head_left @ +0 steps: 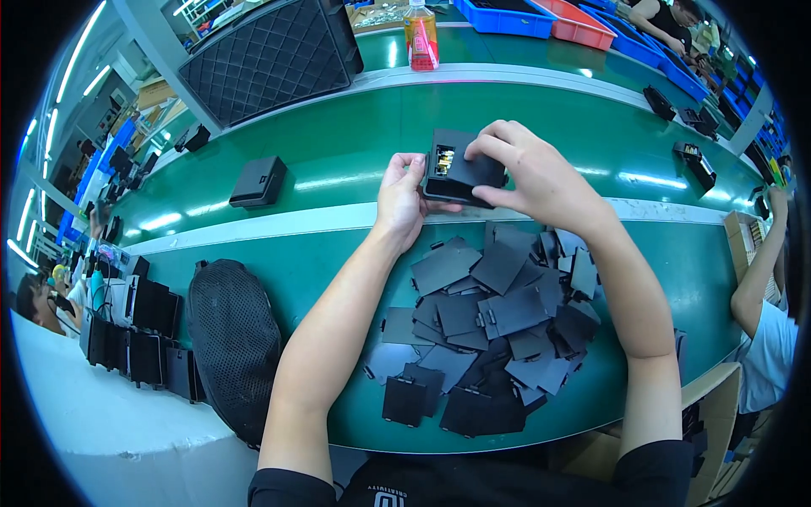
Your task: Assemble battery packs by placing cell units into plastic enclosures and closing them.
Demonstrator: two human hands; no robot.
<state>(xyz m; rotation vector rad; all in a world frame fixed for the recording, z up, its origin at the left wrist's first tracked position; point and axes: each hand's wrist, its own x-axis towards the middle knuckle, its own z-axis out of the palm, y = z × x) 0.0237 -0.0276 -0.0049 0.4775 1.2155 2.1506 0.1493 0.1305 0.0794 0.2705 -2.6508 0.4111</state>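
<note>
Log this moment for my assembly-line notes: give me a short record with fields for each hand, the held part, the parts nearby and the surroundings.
left hand: left hand grips the left end of the black box
right hand: right hand presses a flat black cover onto the box from above
held part: black box, open slot showing metal contacts
loose parts: pile of flat black covers on the green bench below the hands
conveyor: green belt with another black box
other: black mesh cushion at left; bottle beyond the belt
</note>
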